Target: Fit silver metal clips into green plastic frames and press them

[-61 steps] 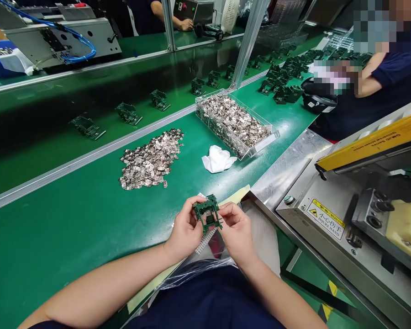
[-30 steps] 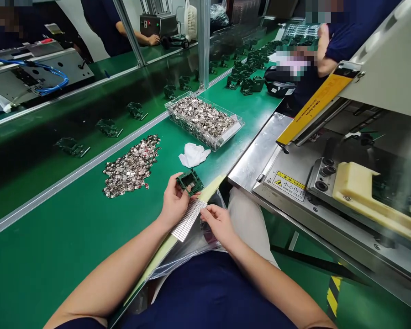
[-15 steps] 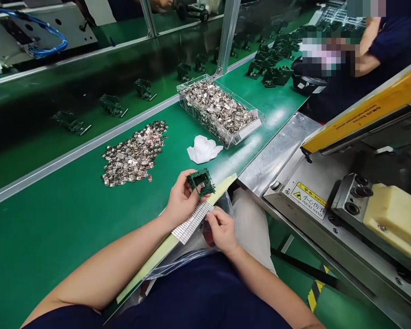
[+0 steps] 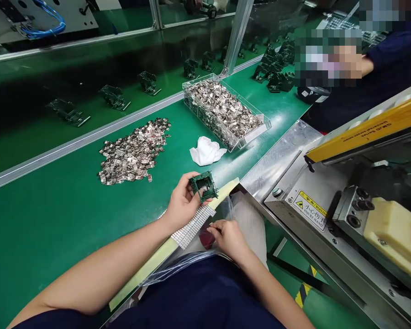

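Observation:
My left hand (image 4: 185,201) is closed round a dark green square frame part (image 4: 204,186), its thumb pressed into the part's opening. Under that hand lies a sheet of small silvery pieces (image 4: 192,228) in rows, on a pale yellow strip (image 4: 140,276) along the table edge. My right hand (image 4: 229,235) is pinched on a tiny piece (image 4: 210,224), just off the right side of the sheet. A clear plastic bag (image 4: 178,257) hangs below the edge, over my lap.
Small metal pieces lie in a loose pile (image 4: 133,153) and fill a clear tray (image 4: 246,142). Near them is a crumpled white cloth (image 4: 207,151). Green parts (image 4: 277,68) and a co-worker's arm (image 4: 366,66) are at upper right. A metal machine (image 4: 294,201) stands on the right.
My right hand has moved away from the sheet, down and to the right, with a tiny piece between its fingertips. My left hand still holds the green part, now slightly turned.

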`<action>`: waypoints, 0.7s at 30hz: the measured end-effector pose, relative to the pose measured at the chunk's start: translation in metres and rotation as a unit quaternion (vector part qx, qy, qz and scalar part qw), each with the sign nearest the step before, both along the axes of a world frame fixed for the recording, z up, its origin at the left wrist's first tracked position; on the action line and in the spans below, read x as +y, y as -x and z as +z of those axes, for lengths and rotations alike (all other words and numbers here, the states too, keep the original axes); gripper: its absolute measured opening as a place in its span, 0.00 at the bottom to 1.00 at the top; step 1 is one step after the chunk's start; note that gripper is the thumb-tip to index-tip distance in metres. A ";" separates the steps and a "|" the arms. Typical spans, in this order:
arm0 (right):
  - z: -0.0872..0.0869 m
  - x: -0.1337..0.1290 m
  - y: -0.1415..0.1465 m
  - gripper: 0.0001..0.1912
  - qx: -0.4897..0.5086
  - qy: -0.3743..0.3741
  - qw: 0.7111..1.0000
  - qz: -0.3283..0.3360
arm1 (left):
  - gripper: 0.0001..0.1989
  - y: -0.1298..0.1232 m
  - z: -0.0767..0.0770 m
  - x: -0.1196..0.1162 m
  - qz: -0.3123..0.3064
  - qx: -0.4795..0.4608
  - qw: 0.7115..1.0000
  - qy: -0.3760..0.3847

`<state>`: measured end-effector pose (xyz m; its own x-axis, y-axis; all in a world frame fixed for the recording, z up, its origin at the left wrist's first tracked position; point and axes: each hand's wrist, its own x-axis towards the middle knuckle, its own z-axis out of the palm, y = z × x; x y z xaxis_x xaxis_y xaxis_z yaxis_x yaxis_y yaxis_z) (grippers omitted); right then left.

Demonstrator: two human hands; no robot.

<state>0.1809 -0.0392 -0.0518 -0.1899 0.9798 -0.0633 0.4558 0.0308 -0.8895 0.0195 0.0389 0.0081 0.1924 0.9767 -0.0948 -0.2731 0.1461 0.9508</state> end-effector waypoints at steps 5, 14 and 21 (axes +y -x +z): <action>0.035 0.004 -0.011 0.12 -0.037 -0.028 0.999 0.000 | 0.23 0.001 0.003 0.000 -0.003 -0.021 1.000 0.000; 0.091 0.029 -0.013 0.04 0.047 -0.140 0.985 -0.086 | 0.20 0.004 -0.003 -0.003 -0.025 -0.005 0.999 -0.031; 0.091 0.046 0.012 0.07 0.001 -0.193 0.977 -0.086 | 0.17 0.005 -0.004 -0.005 -0.011 0.060 0.993 -0.105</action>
<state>0.1685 0.0072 0.0387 -0.0192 0.9478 0.3183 0.4826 0.2876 -0.8273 0.0141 0.0337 0.0036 0.2139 0.9731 0.0860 -0.1546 -0.0532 0.9865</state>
